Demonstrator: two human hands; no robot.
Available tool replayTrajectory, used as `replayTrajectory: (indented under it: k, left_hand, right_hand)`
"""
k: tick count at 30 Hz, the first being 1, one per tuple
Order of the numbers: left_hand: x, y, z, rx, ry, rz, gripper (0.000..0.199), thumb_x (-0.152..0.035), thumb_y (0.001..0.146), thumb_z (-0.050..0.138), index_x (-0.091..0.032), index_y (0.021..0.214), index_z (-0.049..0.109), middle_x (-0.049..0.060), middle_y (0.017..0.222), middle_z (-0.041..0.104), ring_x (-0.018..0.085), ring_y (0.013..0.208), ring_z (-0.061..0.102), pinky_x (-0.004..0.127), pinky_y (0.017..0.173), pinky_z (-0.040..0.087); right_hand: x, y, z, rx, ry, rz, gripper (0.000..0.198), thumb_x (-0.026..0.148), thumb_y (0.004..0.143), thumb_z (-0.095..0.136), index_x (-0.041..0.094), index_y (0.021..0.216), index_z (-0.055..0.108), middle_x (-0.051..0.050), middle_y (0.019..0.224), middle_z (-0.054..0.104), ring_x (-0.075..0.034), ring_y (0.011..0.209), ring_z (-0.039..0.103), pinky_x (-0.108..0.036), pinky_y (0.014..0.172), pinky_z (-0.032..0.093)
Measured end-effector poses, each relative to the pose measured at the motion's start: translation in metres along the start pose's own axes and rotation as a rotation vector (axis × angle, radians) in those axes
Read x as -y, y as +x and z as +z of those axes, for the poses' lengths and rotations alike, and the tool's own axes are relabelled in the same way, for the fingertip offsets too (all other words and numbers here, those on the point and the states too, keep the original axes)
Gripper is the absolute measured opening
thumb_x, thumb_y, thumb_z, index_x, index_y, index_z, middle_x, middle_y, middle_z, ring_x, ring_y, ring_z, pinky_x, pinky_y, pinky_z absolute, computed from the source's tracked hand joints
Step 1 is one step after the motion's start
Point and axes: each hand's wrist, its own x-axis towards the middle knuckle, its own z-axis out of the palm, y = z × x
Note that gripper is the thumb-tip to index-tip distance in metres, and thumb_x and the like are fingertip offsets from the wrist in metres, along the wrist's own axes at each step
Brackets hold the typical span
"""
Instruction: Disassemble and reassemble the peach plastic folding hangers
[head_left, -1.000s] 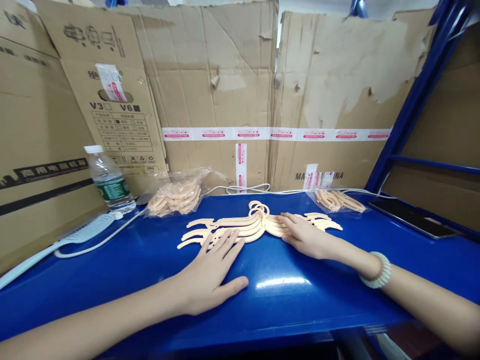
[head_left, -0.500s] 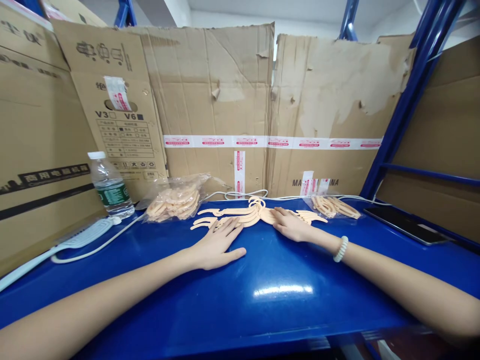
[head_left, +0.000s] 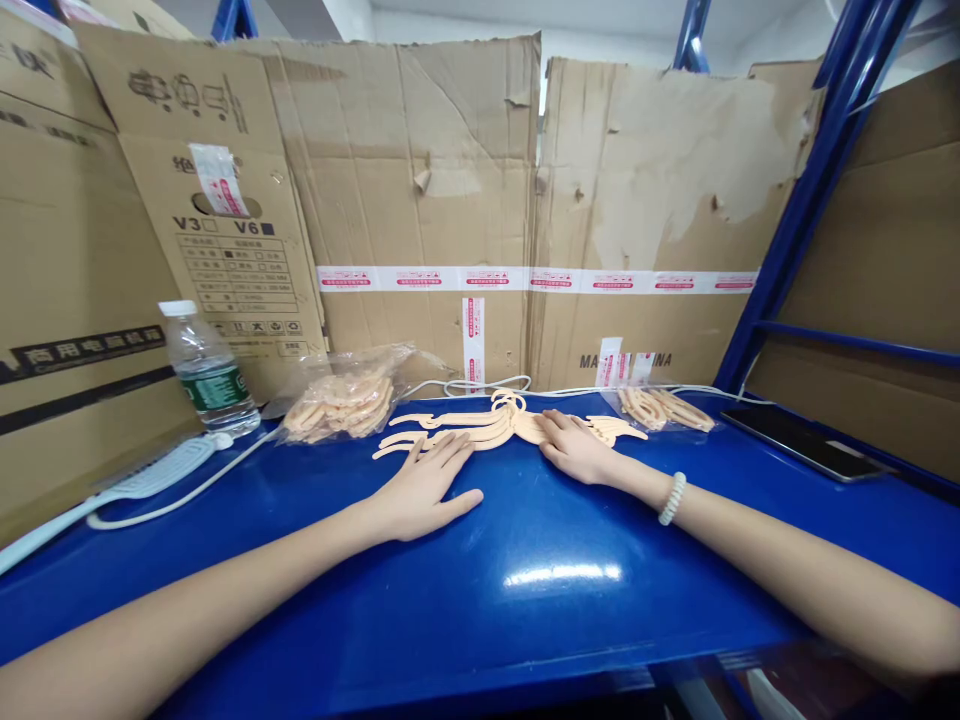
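Several peach-coloured clothes hangers (head_left: 491,428) lie overlapped on the blue table, hooks pointing away from me. My left hand (head_left: 424,490) lies flat, palm down, its fingertips on the near edge of the hangers' left arms and its thumb stretched out over the table. On the hangers' right side rests my right hand (head_left: 576,447), fingers extended and hiding part of them. Neither hand grips anything. To the left of the pile sits a clear plastic bag of hangers (head_left: 341,402); another bag with fewer hangers (head_left: 664,408) lies to the right.
A water bottle (head_left: 211,375) and a light blue hairbrush (head_left: 154,475) are at the left. A dark phone or tablet (head_left: 806,443) lies at the right. White cable (head_left: 495,383) runs along the back, before tall cardboard sheets (head_left: 420,220). Blue shelf posts (head_left: 795,220) frame the table (head_left: 480,620).
The whole view has shifted slightly, so things appear a little further left. Both hands stay flat on the hangers, with no clear movement relative to them.
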Motion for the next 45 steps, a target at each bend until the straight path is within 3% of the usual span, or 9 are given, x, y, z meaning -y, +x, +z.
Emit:
replayTrajectory:
  k: [5, 11, 27, 37, 45]
  left_hand:
    - [0.007, 0.004, 0.0, 0.017, 0.042, -0.013, 0.079, -0.068, 0.091, 0.034, -0.015, 0.149, 0.031, 0.016, 0.158, 0.022, 0.033, 0.147, 0.017, 0.055, 0.118, 0.01]
    - [0.011, 0.005, 0.002, 0.001, 0.079, -0.007, 0.079, -0.068, 0.091, 0.034, -0.014, 0.149, 0.032, 0.017, 0.158, 0.023, 0.033, 0.147, 0.017, 0.051, 0.118, 0.016]
    - [0.012, 0.002, 0.005, -0.106, 0.103, 0.051, 0.067, -0.057, 0.094, 0.041, -0.013, 0.144, 0.039, 0.019, 0.153, 0.035, 0.033, 0.144, 0.027, 0.056, 0.115, 0.022]
    - [0.004, -0.001, -0.002, -0.26, 0.122, 0.253, 0.039, -0.034, 0.093, 0.05, -0.018, 0.129, 0.051, 0.015, 0.139, 0.053, 0.03, 0.133, 0.043, 0.057, 0.113, 0.027]
    - [-0.004, -0.002, -0.007, -0.323, 0.131, 0.419, 0.024, -0.02, 0.094, 0.047, -0.018, 0.115, 0.058, 0.012, 0.127, 0.06, 0.028, 0.124, 0.049, 0.052, 0.109, 0.033]
  right_hand:
    - [-0.005, 0.007, 0.004, -0.023, 0.024, -0.006, 0.045, 0.028, 0.095, 0.048, 0.012, 0.137, 0.044, -0.017, 0.138, 0.048, -0.03, 0.126, 0.046, -0.05, 0.105, 0.034]
    - [-0.007, 0.011, 0.005, -0.035, 0.048, -0.03, 0.046, 0.024, 0.092, 0.048, 0.007, 0.135, 0.046, -0.02, 0.136, 0.049, -0.03, 0.123, 0.049, -0.045, 0.104, 0.038]
    - [0.004, 0.0, -0.001, -0.115, -0.01, -0.032, 0.046, 0.027, 0.092, 0.047, 0.007, 0.134, 0.047, -0.022, 0.138, 0.046, -0.034, 0.133, 0.039, -0.058, 0.111, 0.027]
    - [0.005, -0.003, -0.002, -0.149, -0.022, -0.054, 0.041, 0.027, 0.092, 0.049, 0.01, 0.13, 0.05, -0.02, 0.136, 0.05, -0.033, 0.13, 0.042, -0.056, 0.111, 0.029]
    - [0.008, -0.006, -0.004, -0.178, -0.019, -0.076, 0.039, 0.026, 0.092, 0.048, 0.011, 0.128, 0.051, -0.019, 0.133, 0.052, -0.032, 0.129, 0.043, -0.057, 0.11, 0.028]
